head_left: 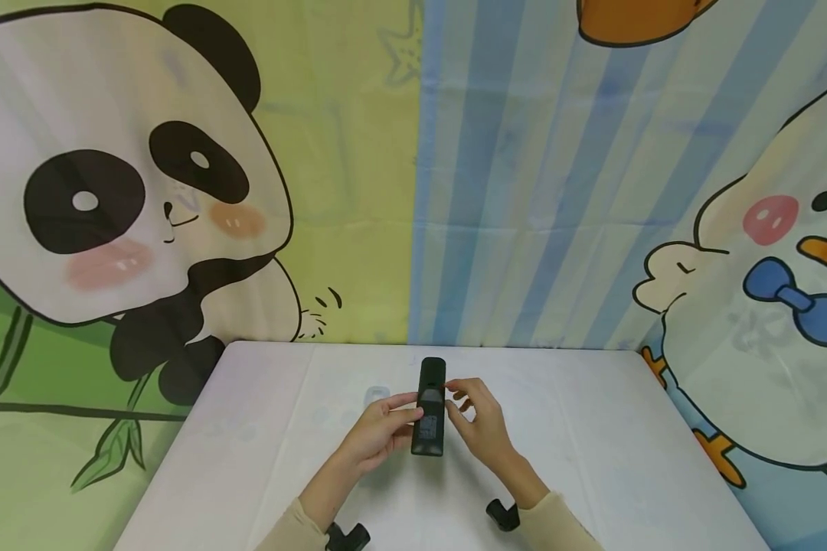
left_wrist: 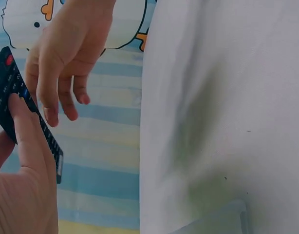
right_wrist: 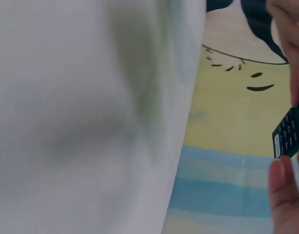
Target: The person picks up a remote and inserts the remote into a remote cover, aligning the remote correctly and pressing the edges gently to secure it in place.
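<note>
to work well on the remote control (head_left: 430, 407), the left hand (head_left: 375, 435) should give it firm, even support while the right hand (head_left: 485, 427) makes small, light movements at its edge. a steady wrist seems the main thing: with support from one side only, a sideways push could twist the slim body, and pressing too hard underneath could work the buttons (left_wrist: 9, 59) by accident.

the remote hangs over the desk (head_left: 248, 467), about midway between its left and right edges and toward the far edge, with its back up and its keys facing away from the head.

the left hand pinches it from the left long side: thumb on the back, fingers against the key side. the right hand is loosely bent, thumb and forefinger parted, tips just beside the opposite long side; i cannot tell whether they touch it. a faint see-through piece (head_left: 376, 395) lies nearer the desk's far edge, left of the remote.
</note>
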A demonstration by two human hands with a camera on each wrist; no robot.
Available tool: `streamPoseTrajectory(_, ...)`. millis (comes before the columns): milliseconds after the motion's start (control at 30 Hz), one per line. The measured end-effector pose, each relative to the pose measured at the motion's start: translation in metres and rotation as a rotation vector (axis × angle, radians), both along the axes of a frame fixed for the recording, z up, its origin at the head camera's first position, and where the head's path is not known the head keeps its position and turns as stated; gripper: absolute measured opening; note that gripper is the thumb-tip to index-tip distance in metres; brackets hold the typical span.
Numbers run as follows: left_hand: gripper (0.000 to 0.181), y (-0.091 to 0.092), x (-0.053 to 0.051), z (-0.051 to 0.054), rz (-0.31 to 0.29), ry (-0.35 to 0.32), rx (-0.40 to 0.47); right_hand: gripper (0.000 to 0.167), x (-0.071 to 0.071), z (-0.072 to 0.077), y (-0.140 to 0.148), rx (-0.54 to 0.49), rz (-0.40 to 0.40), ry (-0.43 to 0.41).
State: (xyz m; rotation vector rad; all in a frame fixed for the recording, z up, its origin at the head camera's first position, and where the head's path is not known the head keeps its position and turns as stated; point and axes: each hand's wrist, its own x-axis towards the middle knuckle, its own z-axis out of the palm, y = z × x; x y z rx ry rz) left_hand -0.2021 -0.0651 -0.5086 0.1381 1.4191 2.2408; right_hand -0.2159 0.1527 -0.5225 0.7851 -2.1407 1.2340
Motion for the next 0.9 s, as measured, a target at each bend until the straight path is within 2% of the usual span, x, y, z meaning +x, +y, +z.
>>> streamPoseTrajectory(233, 0.066, 0.0, 0.002, -0.001, 0.025, 0.039, -0.067, 0.029, 0.006, 0.016, -0.001, -0.254, 0.062, -0.559)
streamPoseTrajectory(333, 0.065, 0.001, 0.003, -0.001, 0.033, 0.05, -0.086, 0.033, 0.005, 0.02, 0.0, -0.351, 0.102, -0.729)
streamPoseTrajectory(400, 0.065, 0.001, 0.003, 0.0, 0.038, 0.057, -0.096, 0.035, 0.004, 0.022, 0.001, -0.39, 0.129, -0.804)
streamPoseTrajectory(467, 0.064, 0.001, 0.004, -0.001, 0.039, 0.071, -0.107, 0.037, 0.003, 0.023, 0.001, -0.406, 0.157, -0.858)
streamPoseTrajectory(567, 0.063, 0.001, 0.005, -0.002, 0.041, 0.095, -0.123, 0.043, 0.002, 0.024, 0.001, -0.396, 0.188, -0.896)
streamPoseTrajectory(700, 0.061, 0.001, 0.005, -0.004, 0.045, 0.139, -0.162, 0.045, 0.002, 0.027, -0.002, -0.374, 0.211, -0.895)
streamPoseTrajectory(900, 0.06, 0.002, 0.006, -0.006, 0.052, 0.202, -0.236, 0.039, 0.002, 0.03, -0.004, -0.337, 0.231, -0.878)
